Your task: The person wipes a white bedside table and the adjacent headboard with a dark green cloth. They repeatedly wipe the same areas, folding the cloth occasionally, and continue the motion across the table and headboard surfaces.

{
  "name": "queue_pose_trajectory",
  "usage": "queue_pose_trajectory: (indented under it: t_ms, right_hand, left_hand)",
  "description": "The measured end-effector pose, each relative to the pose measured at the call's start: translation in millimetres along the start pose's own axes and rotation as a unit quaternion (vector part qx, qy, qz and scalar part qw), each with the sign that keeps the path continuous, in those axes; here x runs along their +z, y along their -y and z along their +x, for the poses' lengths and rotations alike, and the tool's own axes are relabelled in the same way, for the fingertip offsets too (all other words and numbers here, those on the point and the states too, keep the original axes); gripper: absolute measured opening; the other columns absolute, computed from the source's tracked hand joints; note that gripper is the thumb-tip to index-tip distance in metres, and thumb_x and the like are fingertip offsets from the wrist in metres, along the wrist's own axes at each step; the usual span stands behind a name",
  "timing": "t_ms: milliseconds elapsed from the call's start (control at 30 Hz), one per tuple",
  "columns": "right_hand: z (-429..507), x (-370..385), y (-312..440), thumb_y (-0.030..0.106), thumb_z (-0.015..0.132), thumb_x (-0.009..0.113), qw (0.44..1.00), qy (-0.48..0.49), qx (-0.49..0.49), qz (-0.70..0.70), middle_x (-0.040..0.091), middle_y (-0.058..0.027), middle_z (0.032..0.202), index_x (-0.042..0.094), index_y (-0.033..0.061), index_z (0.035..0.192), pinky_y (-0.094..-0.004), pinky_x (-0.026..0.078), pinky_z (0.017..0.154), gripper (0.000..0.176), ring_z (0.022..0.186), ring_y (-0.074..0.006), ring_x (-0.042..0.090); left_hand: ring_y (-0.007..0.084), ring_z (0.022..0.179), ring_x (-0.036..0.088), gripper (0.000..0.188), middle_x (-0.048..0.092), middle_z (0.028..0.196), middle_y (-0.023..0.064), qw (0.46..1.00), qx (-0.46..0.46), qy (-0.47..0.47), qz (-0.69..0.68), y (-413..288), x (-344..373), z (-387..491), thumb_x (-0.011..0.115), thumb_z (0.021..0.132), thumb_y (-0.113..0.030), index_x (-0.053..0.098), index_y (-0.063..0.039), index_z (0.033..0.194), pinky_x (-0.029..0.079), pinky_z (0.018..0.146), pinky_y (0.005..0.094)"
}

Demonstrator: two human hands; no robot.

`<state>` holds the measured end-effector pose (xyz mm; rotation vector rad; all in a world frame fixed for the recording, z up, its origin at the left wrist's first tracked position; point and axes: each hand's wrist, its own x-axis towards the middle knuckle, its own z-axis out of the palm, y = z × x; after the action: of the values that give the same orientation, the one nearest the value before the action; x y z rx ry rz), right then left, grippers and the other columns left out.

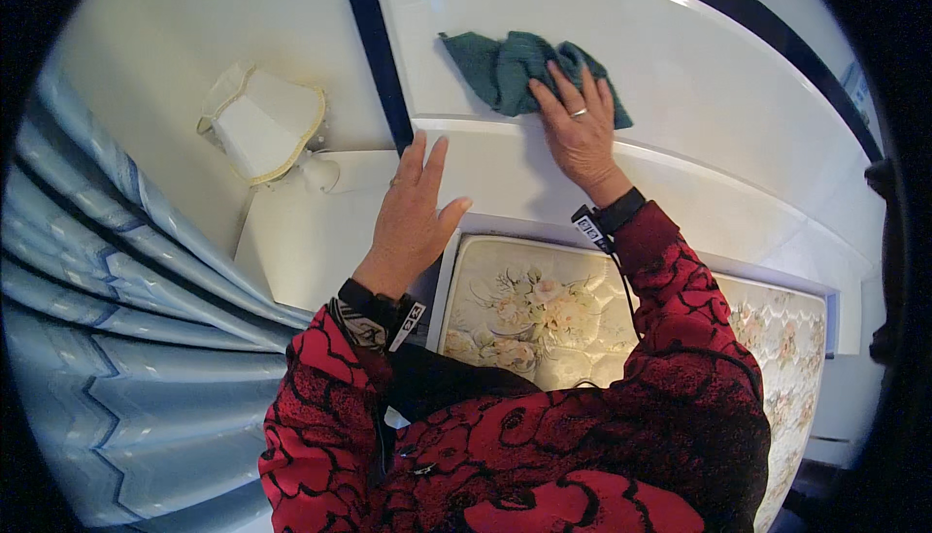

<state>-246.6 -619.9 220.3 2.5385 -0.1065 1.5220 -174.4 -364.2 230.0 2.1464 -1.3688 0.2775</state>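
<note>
A crumpled dark green cloth [520, 78] lies against the white headboard panel [655, 52]. My right hand [579, 125] presses on its right side, fingers bent over the fabric and a ring on one finger. To the left, my left hand [415, 212] holds nothing, its fingers apart and the thumb out to the side. The fingertips are by the left end of the headboard's lower ledge [488, 162]; I cannot tell whether they touch it. Part of the panel is hidden beneath the cloth.
At the left, a lamp with a cream shade [273, 125] stands on a white bedside cabinet [313, 234]. Blue curtains [145, 358] hang close to my left arm. A floral mattress [539, 300] lies below the headboard, which has a dark border [371, 45].
</note>
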Motion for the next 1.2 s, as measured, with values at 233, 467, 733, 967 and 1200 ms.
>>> queue_pose_trajectory:
  t_ms: [233, 467, 733, 967, 1200]
  right_hand:
    - [-35.9, 14.8, 53.7, 0.014, 0.079, 0.065, 0.953, 0.049, -0.005, 0.3, 0.053, -0.012, 0.132, 0.056, 0.0126, 0.12, -0.0542, 0.034, 0.103, 0.042, 0.123, -0.0396, 0.044]
    - [-83.7, 9.4, 146.6, 0.014, 0.097, 0.048, 0.675, 0.173, 0.28, 0.66, 0.057, -0.014, 0.124, 0.052, 0.0032, 0.125, -0.0319, 0.041, 0.098, 0.03, 0.112, -0.0227, 0.055]
    - [-95.9, -7.0, 141.4, 0.022, 0.097, 0.05, 0.556, 0.256, 0.333, 0.717, 0.064, -0.0072, 0.093, 0.058, 0.0012, 0.115, -0.0281, 0.049, 0.077, 0.028, 0.086, -0.0125, 0.058]
    - [-103.6, -19.1, 154.6, 0.022, 0.095, 0.052, 0.656, 0.292, 0.283, 0.636, 0.063, -0.0179, 0.085, 0.059, 0.0007, 0.106, -0.0343, 0.049, 0.069, 0.025, 0.076, -0.0269, 0.063]
    - [-168.6, 10.8, 125.4, 0.026, 0.092, 0.055, 0.768, 0.31, 0.259, 0.496, 0.064, -0.0213, 0.098, 0.058, 0.0, 0.11, -0.0415, 0.049, 0.079, 0.032, 0.09, -0.0374, 0.061]
  left_hand:
    - [0.0401, 0.136, 0.029, 0.07, 0.024, 0.149, 0.0254, 0.999, 0.024, -0.003, -0.04, -25.6, 16.2, -0.4, 0.061, 0.086, -0.022, 0.027, -0.001, 0.144, 0.026, 0.111, 0.0434]
    - [0.0322, 0.126, 0.043, 0.066, 0.04, 0.139, 0.022, 0.971, -0.151, -0.023, -0.184, -10.1, 42.7, -64.8, 0.063, 0.088, -0.021, 0.032, -0.002, 0.142, 0.04, 0.101, 0.0371]
    - [0.0237, 0.106, 0.057, 0.043, 0.059, 0.115, 0.0153, 0.948, -0.23, -0.012, -0.221, 6.7, 27.0, -78.3, 0.058, 0.086, -0.006, 0.052, -0.005, 0.128, 0.045, 0.091, 0.0324]
    - [0.0202, 0.087, 0.061, 0.028, 0.066, 0.096, 0.0113, 0.921, -0.338, 0.011, -0.194, 18.7, 33.5, -98.9, 0.05, 0.095, -0.02, 0.058, 0.0, 0.114, 0.048, 0.079, 0.029]
    - [0.0192, 0.079, 0.061, 0.042, 0.064, 0.091, 0.008, 0.706, -0.473, -0.198, -0.489, 50.9, 23.1, -120.8, 0.042, 0.1, -0.037, 0.059, 0.001, 0.108, 0.049, 0.072, 0.0293]
